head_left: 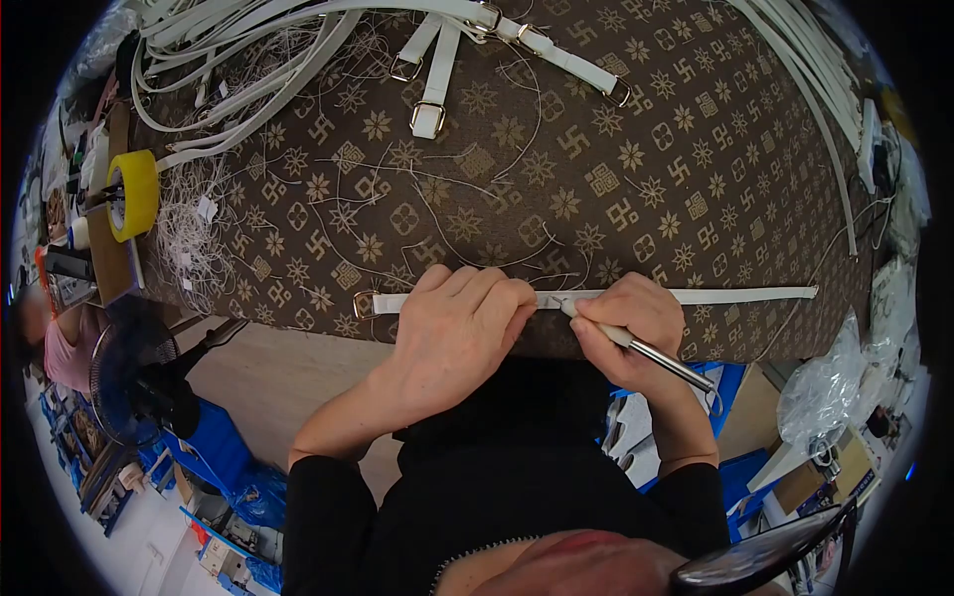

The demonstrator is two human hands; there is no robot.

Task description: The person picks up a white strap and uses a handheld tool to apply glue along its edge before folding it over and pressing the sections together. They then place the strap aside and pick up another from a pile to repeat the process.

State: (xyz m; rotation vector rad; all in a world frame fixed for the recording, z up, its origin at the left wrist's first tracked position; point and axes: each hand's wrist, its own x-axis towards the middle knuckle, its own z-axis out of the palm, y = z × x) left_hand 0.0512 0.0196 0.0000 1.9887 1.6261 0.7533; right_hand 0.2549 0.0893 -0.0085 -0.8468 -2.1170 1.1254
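A white belt (pixel 745 295) lies lengthwise along the near edge of the patterned brown cloth, its gold buckle (pixel 365 305) at the left end. My left hand (pixel 462 333) presses over the belt to the right of the buckle, its fingers bent down onto the strap. My right hand (pixel 631 328) grips a pen-like tool (pixel 656 356) with a white front part and a silver shaft. The tool's tip touches the belt between my two hands, near a small dark mark. What lies under my left palm is hidden.
White straps with buckles (pixel 429 109) lie at the top. A yellow tape roll (pixel 133 196) and tangled threads (pixel 194 228) are at the left, with a black fan (pixel 139 382) below. More white straps (pixel 810 79) hang top right. Part of another person (pixel 70 348) shows far left.
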